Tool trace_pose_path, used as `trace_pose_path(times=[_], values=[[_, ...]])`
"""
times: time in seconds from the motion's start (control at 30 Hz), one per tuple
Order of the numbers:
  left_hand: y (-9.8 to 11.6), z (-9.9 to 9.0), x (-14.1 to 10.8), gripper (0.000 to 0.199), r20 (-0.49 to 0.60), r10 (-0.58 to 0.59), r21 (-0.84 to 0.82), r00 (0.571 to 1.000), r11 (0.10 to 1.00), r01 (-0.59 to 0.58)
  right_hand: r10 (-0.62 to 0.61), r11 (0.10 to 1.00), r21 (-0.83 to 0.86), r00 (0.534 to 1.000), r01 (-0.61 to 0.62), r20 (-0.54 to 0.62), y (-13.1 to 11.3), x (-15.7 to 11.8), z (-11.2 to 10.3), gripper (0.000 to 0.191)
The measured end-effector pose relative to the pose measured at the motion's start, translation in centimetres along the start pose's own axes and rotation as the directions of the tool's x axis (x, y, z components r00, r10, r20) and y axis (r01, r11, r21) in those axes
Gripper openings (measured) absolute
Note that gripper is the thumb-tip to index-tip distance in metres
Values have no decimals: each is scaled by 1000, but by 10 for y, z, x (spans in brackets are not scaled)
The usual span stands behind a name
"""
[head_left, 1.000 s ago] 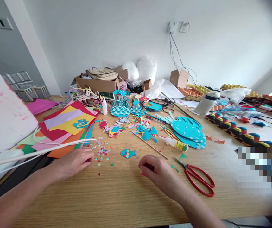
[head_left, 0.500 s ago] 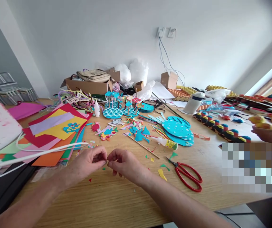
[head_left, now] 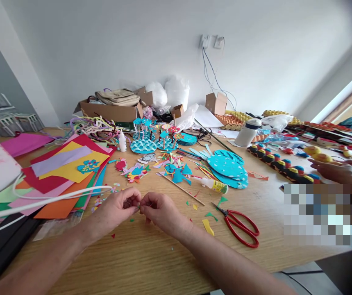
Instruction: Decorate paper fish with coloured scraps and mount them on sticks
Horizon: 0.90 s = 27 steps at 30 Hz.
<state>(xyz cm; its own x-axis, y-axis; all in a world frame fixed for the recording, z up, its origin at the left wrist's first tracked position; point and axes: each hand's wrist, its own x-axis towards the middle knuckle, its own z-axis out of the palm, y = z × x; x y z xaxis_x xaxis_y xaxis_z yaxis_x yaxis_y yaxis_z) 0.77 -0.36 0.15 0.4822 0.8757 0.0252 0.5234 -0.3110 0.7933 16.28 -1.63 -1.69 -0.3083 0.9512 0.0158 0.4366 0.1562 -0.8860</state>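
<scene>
- A tiny piece (head_left: 139, 207), showing some green, is being pinched between the fingertips of both hands, just above the table (head_left: 151, 262); its shape is being hidden by the fingers
- By the left hand (head_left: 117, 209), the piece is being gripped from the 9 o'clock side, with thumb and index finger brought together and the other fingers curled
- By the right hand (head_left: 163, 213), it is being gripped from the 3 o'clock side, also in a narrow pinch, the two hands nearly touching
- At 3 o'clock from the hands, red-handled scissors (head_left: 246, 228) are lying on the table, a yellow strip (head_left: 207, 227) being placed between them and the right hand
- Toward 2 o'clock, a thin stick (head_left: 183, 189), a glue bottle (head_left: 220, 186) on its side and blue ovals (head_left: 227, 164) are being supported by the table
- At 12 o'clock, cut paper shapes (head_left: 135, 173) are being overlooked by blue wavy stands (head_left: 143, 146)
- At 10 o'clock, coloured sheets (head_left: 76, 157) are being stacked loosely, topped by a blue paper shape (head_left: 88, 166)
- At 3 o'clock, far off, yellow rounded pieces (head_left: 319, 153) are being held near another person's hand (head_left: 337, 171)
</scene>
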Motion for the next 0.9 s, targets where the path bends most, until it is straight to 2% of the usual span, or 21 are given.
trace_pose_path(times=[0.23, 0.33, 0.43, 0.53, 0.77, 0.9], values=[[1, 3, 4, 17, -41, -62, -161, 997, 985, 55, -17, 994, -113, 999, 12, -49, -6, -4, -7, 11], [4, 2, 4, 19, -8, -87, -84, 996, 993, 86, -34, 989, -144, 998, 26, -59, -7, -6, -10, 11], [6, 2, 3, 21, 37, -71, 29, 997, 997, 70, -49, 985, -165, 997, 38, -61, -6, -7, -12, 11], [6, 3, 5, 21, 16, -62, 102, 998, 993, 60, -63, 984, -169, 995, 50, -73, -7, -7, -14, 12], [-1, 8, 10, 19, -3, -10, 141, 1000, 990, 10, 0, 986, -169, 999, -9, -53, -15, -9, -22, 10], [2, 12, 13, 18, 2, -9, 129, 1000, 992, 9, -4, 981, -195, 999, -4, -43, -14, -11, -26, 11]])
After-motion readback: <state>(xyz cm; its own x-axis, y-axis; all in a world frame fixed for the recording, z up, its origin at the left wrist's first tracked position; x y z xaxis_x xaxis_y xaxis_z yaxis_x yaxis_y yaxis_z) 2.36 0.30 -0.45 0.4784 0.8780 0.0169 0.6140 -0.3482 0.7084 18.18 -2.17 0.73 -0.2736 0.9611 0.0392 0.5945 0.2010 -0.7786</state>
